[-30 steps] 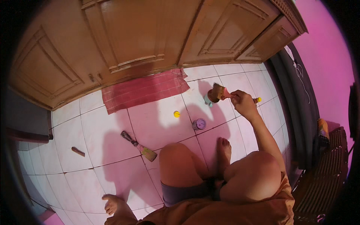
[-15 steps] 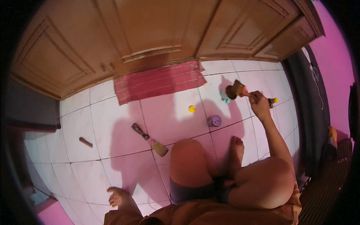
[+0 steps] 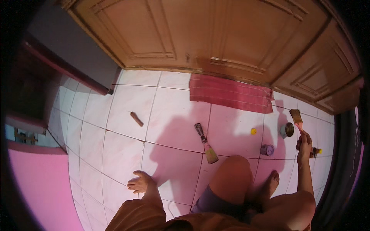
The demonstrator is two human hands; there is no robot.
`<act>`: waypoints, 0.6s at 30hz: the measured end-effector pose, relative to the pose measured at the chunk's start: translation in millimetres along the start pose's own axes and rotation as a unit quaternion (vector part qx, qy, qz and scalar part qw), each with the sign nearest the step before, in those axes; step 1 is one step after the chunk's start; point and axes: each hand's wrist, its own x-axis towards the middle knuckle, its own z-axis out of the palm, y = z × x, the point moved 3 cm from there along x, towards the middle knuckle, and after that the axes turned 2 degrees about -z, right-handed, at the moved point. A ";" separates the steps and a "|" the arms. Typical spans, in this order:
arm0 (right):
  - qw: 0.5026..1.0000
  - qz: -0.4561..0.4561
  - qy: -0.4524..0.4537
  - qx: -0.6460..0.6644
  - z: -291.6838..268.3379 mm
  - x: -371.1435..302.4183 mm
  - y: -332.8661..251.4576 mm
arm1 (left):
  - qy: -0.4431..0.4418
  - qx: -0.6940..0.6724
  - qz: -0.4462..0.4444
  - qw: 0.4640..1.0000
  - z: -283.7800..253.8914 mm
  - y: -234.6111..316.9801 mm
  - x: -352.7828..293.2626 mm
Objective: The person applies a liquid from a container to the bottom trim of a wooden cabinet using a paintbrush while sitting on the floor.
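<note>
My right hand (image 3: 304, 141) is closed round the handle of a paintbrush (image 3: 296, 117), its brown-coated bristles pointing up and away from me. Just left of the brush stands a small pale cup (image 3: 286, 130) with dark brown liquid in it. A small dark bottle with a yellow top (image 3: 317, 152) is close to the right of that hand. My left hand (image 3: 139, 182) is out to the left, low over the tiles, its fingers spread and nothing in them. Whether it touches the floor I cannot tell.
Brown wooden cabinet doors (image 3: 227, 34) run along the far side. A red cloth (image 3: 231, 93) lies at their foot. On the white tiles are a scraper (image 3: 206, 144), a brown stick (image 3: 136, 119), a yellow cap (image 3: 253, 131) and a purple-topped jar (image 3: 266, 149).
My view has swung to the left, so things on the floor sit further right. The brush has shifted from over the cup to beside it. My left hand remains empty.
</note>
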 end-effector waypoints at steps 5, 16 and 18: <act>0.997 -0.011 -0.071 0.034 24.3 -31.4 -17.7 | -0.007 -0.014 -0.040 0.999 -5.1 1.1 -3.4; 0.988 -0.048 -0.144 0.025 58.3 -74.7 -31.7 | -0.022 -0.046 -0.081 0.995 -2.2 -3.6 -0.1; 0.988 -0.045 -0.146 0.015 59.3 -75.6 -31.4 | -0.018 -0.048 -0.084 0.995 2.2 -5.5 1.8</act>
